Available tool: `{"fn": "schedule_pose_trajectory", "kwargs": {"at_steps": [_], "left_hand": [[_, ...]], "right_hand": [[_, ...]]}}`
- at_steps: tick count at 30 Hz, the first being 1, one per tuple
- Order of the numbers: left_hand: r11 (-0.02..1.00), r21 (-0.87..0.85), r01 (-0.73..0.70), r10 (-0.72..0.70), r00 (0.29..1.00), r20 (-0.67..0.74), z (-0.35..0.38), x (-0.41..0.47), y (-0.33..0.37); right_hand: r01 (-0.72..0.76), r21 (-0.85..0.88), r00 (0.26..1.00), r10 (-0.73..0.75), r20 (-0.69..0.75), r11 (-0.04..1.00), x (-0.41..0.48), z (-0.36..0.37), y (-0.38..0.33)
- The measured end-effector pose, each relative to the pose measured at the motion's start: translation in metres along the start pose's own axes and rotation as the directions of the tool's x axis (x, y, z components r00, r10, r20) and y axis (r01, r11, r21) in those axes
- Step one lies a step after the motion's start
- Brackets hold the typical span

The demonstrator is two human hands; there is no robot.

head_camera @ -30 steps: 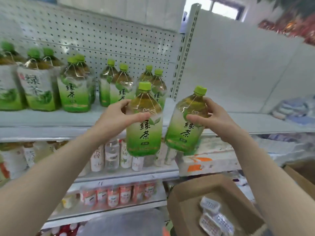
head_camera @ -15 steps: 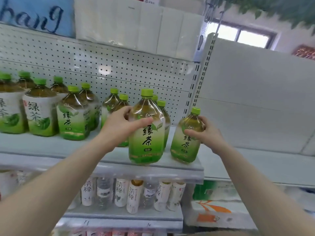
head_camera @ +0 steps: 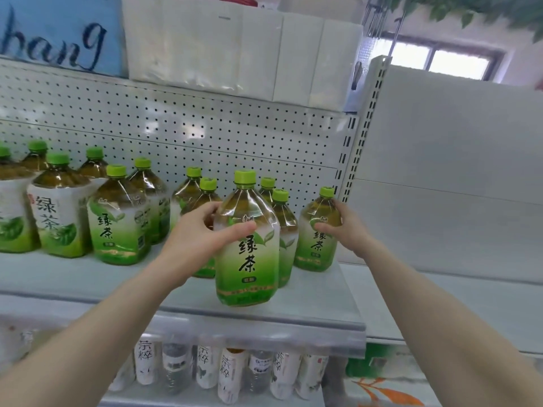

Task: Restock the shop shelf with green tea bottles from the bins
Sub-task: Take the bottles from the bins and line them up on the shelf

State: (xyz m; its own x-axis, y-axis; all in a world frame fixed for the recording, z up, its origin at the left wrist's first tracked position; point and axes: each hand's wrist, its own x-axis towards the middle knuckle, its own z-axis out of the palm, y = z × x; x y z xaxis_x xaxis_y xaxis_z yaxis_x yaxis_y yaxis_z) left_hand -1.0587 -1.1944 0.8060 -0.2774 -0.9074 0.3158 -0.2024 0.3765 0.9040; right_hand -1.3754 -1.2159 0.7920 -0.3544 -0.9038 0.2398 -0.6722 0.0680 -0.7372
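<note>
Here, the left hand is curled round the shoulder of a large clear plastic green tea bottle with a lime-green cap and a green-and-white label. The thumb lies across the front just above the label, and the fingers reach round the bottle's far left side. This bottle stands upright on the pale grey metal shelf, close to its front edge and ahead of the others.

The right hand grips a second green tea bottle of the same kind at its upper body, with the fingers wrapped round below the cap and the thumb on the near side. That bottle sits at the shelf's right end, just beside the slotted white upright post.

A row of matching green tea bottles fills the shelf to the left, against the white perforated back panel. Smaller white-labelled bottles stand on the tier below.
</note>
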Motion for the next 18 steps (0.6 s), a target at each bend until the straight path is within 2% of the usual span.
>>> {"fn": "schedule_pose_trajectory", "kwargs": {"at_steps": [2, 4, 6, 7, 9, 10, 12, 14, 15, 18], "left_hand": [[1.000, -0.009, -0.008, 0.009, 1.000, 0.009, 0.001, -0.001, 0.000], [1.000, -0.012, -0.014, 0.015, 0.999, 0.033, 0.001, -0.002, 0.000], [1.000, -0.014, -0.011, 0.012, 0.997, 0.071, 0.001, -0.003, -0.001], [1.000, -0.014, -0.020, 0.021, 0.996, 0.088, 0.002, -0.003, -0.001], [0.999, 0.001, -0.041, 0.041, 0.994, 0.105, 0.007, -0.002, 0.000], [0.999, 0.013, -0.048, 0.047, 0.992, 0.119, 0.010, -0.002, 0.001], [0.998, 0.007, -0.062, 0.060, 0.985, 0.161, 0.017, -0.003, 0.006], [0.997, -0.014, -0.082, 0.083, 0.973, 0.214, 0.024, -0.003, 0.009], [0.995, -0.019, -0.094, 0.096, 0.968, 0.231, 0.027, -0.004, 0.012], [0.994, 0.010, -0.113, 0.106, 0.957, 0.269, 0.035, -0.002, 0.016]], "right_hand": [[0.002, -0.089, 0.999, 0.001, 0.036, 0.996, 0.002, 0.000, -0.002], [0.009, -0.263, 0.995, 0.019, 0.101, 0.965, -0.001, -0.003, -0.007], [0.043, -0.458, 0.998, -0.018, 0.060, 0.888, -0.011, -0.009, -0.018], [0.063, -0.469, 0.997, -0.072, 0.000, 0.881, -0.020, -0.013, -0.026], [0.160, -0.329, 0.973, -0.205, -0.107, 0.931, -0.046, -0.019, -0.048], [0.221, -0.236, 0.962, -0.252, -0.107, 0.946, -0.062, -0.022, -0.062], [0.268, -0.080, 0.962, -0.264, 0.064, 0.960, -0.094, -0.026, -0.084], [0.216, 0.034, 0.925, -0.215, 0.312, 0.976, -0.118, -0.024, -0.095], [0.181, 0.066, 0.908, -0.193, 0.372, 0.981, -0.123, -0.022, -0.095], [0.120, 0.162, 0.918, -0.171, 0.359, 0.980, -0.128, -0.017, -0.082]]}}
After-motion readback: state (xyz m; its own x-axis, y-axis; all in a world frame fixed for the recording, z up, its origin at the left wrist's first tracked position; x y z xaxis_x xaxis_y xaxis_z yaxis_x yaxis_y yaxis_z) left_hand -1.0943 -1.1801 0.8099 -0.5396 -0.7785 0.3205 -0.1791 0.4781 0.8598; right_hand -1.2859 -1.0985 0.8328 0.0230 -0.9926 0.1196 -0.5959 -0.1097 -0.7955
